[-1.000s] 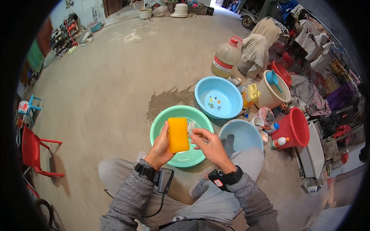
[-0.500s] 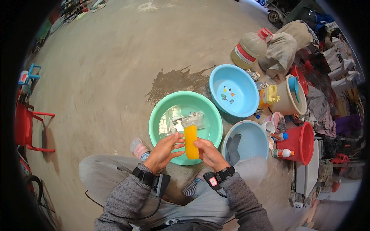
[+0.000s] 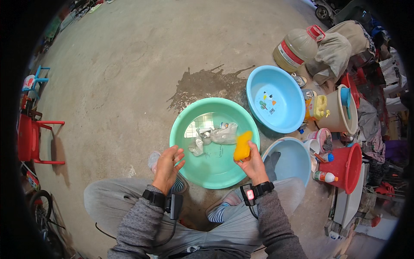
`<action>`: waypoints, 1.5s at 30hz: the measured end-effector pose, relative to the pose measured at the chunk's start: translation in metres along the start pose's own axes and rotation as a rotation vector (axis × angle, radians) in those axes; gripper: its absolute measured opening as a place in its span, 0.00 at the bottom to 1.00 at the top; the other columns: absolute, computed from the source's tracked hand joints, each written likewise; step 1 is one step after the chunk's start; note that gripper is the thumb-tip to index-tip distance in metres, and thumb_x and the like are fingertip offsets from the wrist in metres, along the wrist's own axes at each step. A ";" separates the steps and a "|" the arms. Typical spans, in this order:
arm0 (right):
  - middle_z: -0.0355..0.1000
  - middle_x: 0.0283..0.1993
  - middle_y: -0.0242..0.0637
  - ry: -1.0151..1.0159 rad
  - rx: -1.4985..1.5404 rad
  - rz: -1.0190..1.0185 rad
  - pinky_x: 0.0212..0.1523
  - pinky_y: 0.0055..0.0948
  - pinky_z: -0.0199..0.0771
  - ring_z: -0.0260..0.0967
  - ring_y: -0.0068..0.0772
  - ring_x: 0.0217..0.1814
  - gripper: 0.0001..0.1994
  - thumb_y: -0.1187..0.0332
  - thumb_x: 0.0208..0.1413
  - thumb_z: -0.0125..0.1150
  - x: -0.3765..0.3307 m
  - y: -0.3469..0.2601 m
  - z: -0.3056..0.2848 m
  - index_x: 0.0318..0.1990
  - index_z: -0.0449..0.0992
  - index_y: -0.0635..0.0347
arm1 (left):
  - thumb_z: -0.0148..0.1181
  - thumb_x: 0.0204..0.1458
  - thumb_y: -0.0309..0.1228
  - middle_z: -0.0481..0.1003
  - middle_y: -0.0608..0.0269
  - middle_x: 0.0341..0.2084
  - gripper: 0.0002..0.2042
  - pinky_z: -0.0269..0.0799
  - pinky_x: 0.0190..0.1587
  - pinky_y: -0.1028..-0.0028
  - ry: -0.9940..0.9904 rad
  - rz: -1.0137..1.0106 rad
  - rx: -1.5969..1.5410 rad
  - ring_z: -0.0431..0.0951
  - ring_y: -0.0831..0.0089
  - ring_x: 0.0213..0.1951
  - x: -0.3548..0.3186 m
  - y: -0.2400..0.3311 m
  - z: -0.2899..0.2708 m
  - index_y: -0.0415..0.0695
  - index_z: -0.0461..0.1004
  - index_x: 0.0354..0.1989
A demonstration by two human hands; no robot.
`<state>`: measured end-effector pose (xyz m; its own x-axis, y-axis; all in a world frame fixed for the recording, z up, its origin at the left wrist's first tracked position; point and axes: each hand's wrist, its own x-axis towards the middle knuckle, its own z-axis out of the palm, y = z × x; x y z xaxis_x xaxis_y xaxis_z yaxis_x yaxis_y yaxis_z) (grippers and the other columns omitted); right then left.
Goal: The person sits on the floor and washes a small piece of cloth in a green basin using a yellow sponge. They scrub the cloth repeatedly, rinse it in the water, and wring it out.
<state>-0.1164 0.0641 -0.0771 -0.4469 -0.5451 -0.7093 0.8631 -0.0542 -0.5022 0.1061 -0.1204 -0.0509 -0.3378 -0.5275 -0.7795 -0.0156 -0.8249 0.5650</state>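
A yellow-orange bar of soap [image 3: 243, 146] is gripped in my right hand [image 3: 253, 163], above the right rim of the green basin. My left hand [image 3: 167, 169] is at the basin's near left edge, its fingers apart and nothing in them. Water fills the green basin [image 3: 177, 166]. Pale wet socks [image 3: 224, 134] lie in it, a bunched greyish piece at the left and a longer one toward the middle. Their exact number is hard to make out.
Behind to the right stands a light blue basin [image 3: 297, 97]. A paler blue basin [image 3: 299, 172] beside my right knee holds a dark grey sock [image 3: 271, 166]. Further right are a red bucket [image 3: 351, 168], a beige bucket [image 3: 334, 116] and a large jug [image 3: 293, 52]. A red chair [image 3: 26, 138] stands far left.
The soap bar has moved right and turned in my right hand. My left hand has drawn away from it to the left. The view has shifted, showing more of the socks.
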 end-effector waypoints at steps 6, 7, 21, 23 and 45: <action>0.67 0.49 0.33 -0.013 0.060 -0.036 0.48 0.41 0.69 0.66 0.31 0.49 0.21 0.54 0.56 0.58 -0.005 -0.025 0.007 0.53 0.66 0.53 | 0.55 0.57 0.35 0.74 0.63 0.44 0.16 0.69 0.47 0.70 -0.008 0.156 0.318 0.72 0.73 0.46 0.022 -0.008 0.015 0.40 0.71 0.51; 0.67 0.50 0.34 -0.055 0.072 -0.043 0.47 0.41 0.69 0.66 0.32 0.49 0.22 0.54 0.56 0.58 -0.009 -0.031 0.009 0.54 0.66 0.53 | 0.55 0.57 0.35 0.74 0.63 0.44 0.16 0.69 0.47 0.71 -0.013 0.193 0.401 0.72 0.73 0.46 0.031 -0.011 0.021 0.39 0.72 0.49; 0.70 0.48 0.39 -0.104 0.217 -0.124 0.42 0.37 0.72 0.69 0.33 0.44 0.23 0.51 0.59 0.52 -0.014 -0.078 -0.001 0.54 0.66 0.58 | 0.61 0.45 0.35 0.65 0.54 0.58 0.13 0.59 0.59 0.54 -0.084 0.693 1.680 0.58 0.49 0.61 0.166 -0.064 0.088 0.55 0.80 0.41; 0.70 0.48 0.39 -0.114 0.212 -0.125 0.42 0.37 0.72 0.69 0.33 0.44 0.23 0.51 0.59 0.52 -0.011 -0.080 -0.002 0.54 0.66 0.58 | 0.62 0.44 0.34 0.64 0.54 0.58 0.15 0.60 0.59 0.53 -0.121 0.635 1.850 0.58 0.48 0.62 0.177 -0.063 0.082 0.55 0.80 0.43; 0.69 0.50 0.33 -0.239 0.047 -0.054 0.47 0.30 0.69 0.68 0.26 0.48 0.21 0.55 0.61 0.53 -0.005 -0.056 0.003 0.56 0.65 0.56 | 0.56 0.57 0.32 0.74 0.66 0.34 0.06 0.72 0.45 0.71 -0.318 0.264 0.324 0.74 0.76 0.37 0.033 0.046 0.088 0.43 0.71 0.36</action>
<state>-0.1616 0.0676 -0.0441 -0.4289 -0.7223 -0.5425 0.8522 -0.1244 -0.5082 0.0113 -0.1575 -0.0266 -0.6379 -0.5795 -0.5073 -0.1644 -0.5410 0.8248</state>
